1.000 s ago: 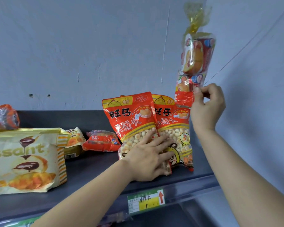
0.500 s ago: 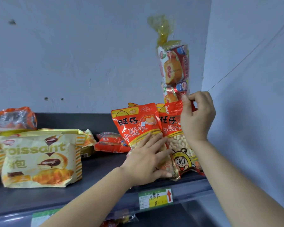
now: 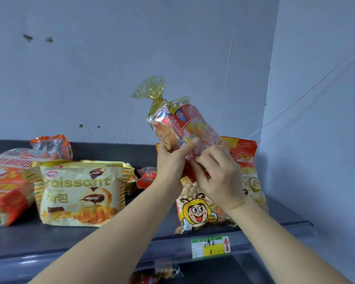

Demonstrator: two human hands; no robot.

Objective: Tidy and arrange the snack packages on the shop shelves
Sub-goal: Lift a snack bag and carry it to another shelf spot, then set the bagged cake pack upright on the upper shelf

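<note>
I've got both hands on the tall clear bag of little cakes (image 3: pixel 182 124), held up off the shelf (image 3: pixel 90 236) near its right end, close to the corner of the wall (image 3: pixel 111 58). The bag is tilted: its gold tied top (image 3: pixel 150 91) leans up and to the left, and its lower end sits down by my hands.

My left hand (image 3: pixel 170 162) wraps the lower part of the bag from the left. Its thumb (image 3: pixel 190 144) lies across the front of the wrapper and the other fingers curl round behind it, mostly out of my sight. My right hand (image 3: pixel 218 179) is just beside the left; I can't tell whether the two touch. Its fingers (image 3: pixel 208 160) are bent in tight and pinch the bottom end of the same bag, with red wrapper bunched under the tips.

Behind and below my hands two biscuit bags stand leaning on the shelf, the front red bag (image 3: pixel 199 212) with a bee cartoon and the rear red bag (image 3: pixel 247 154) behind it to the right.

Further left a yellow croissant bag (image 3: pixel 78 191) stands upright, overlapping an orange-red bread bag (image 3: pixel 6 181) at the left edge. A small red packet (image 3: pixel 148 177) lies between the croissant bag and my left wrist, and a crumpled orange packet (image 3: pixel 51 146) sits at the back. A green and yellow price label (image 3: pixel 210 247) is fixed to the shelf's front rail below the red bags.
</note>
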